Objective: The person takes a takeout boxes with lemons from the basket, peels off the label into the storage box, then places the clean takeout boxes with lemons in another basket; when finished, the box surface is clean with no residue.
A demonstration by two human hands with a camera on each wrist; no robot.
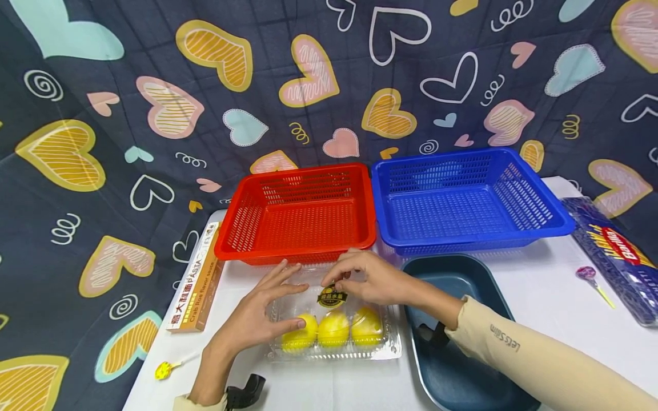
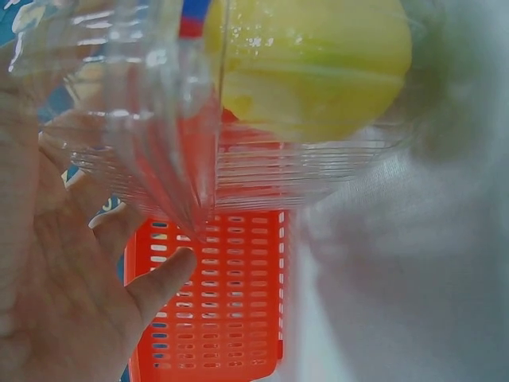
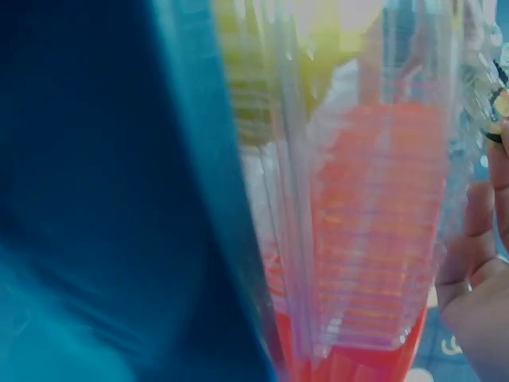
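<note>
A clear plastic clamshell box (image 1: 388, 348) with several yellow fruits (image 1: 334, 329) inside lies on the table in the head view. Its lid bears a black and gold label (image 1: 331, 297). My right hand (image 1: 367, 277) is over the back of the lid, fingers loosely bent, with thumb and forefinger at the label's upper edge. No clear grip shows there. Spread along the box's left side is my left hand (image 1: 257, 317), its thumb over the leftmost fruit. In the left wrist view, the left thumb (image 2: 163, 282) is beside the clear wall, with a yellow fruit (image 2: 318, 68) behind the plastic.
Behind the box stand a red basket (image 1: 295, 254) and a blue basket (image 1: 478, 237). A dark teal tray (image 1: 462, 371) lies at its right, under my right forearm. A pasta box (image 1: 195, 279) and yellow lollipop (image 1: 164, 370) lie left; a purple lollipop (image 1: 586, 274) and Barilla pack (image 1: 619, 257) right.
</note>
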